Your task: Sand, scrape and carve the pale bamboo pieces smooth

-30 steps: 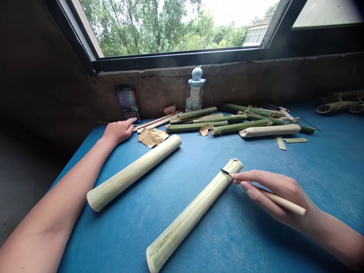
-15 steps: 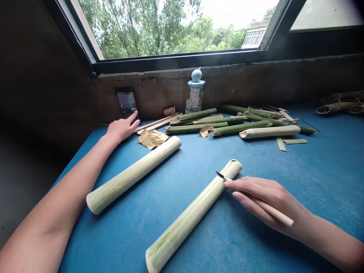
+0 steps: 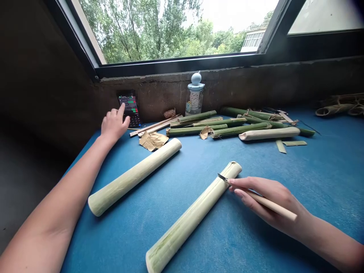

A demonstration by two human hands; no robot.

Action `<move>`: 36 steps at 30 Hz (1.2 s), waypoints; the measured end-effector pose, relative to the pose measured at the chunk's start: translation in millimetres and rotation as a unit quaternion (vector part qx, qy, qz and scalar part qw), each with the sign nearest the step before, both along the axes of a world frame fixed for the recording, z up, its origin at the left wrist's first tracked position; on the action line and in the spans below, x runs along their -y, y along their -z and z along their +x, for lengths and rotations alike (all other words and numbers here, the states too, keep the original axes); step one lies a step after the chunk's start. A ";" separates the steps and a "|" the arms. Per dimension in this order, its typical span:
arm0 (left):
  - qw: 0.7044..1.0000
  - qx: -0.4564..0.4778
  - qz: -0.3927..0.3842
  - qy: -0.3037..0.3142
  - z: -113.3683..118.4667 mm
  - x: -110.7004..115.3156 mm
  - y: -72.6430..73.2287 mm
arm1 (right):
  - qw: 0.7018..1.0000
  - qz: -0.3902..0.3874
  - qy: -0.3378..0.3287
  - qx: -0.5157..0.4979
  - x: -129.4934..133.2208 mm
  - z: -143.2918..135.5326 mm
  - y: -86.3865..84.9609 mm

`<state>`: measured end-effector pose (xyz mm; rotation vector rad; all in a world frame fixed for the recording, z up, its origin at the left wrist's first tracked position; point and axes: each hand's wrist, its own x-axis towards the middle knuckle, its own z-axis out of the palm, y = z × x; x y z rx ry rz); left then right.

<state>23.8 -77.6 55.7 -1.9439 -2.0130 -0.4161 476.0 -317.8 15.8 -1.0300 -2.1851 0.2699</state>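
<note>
My left hand (image 3: 113, 122) reaches to a phone (image 3: 131, 110) propped against the wall, its index fingertip at the lit screen and the other fingers loosely bent. A carving knife (image 3: 270, 204) with a pale wooden handle and short dark blade is pinched in my right hand (image 3: 267, 197). Its blade lies over the far part of a peeled bamboo piece (image 3: 193, 218); whether it touches cannot be told. To the left lies another peeled bamboo piece (image 3: 133, 176), with neither hand on it.
Behind lie several green bamboo pieces (image 3: 241, 131), a peeled length (image 3: 270, 133) and thin offcuts (image 3: 295, 143). Crumpled brown paper (image 3: 153, 141) and wooden strips (image 3: 156, 126) lie left of them. A blue-lidded bottle (image 3: 195, 96) stands by the wall under the window, on the blue tabletop (image 3: 327, 189).
My left hand has moved up and left, its fingertip going from the lower part of the phone to mid-screen. The knife hand has barely shifted, and the view tilts slightly.
</note>
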 end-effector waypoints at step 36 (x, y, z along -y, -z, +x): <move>0.861 -0.071 -0.067 0.498 139.1 313.0 17.0 | 0.991 -0.103 0.010 -0.090 9.8 -7.8 -17.0</move>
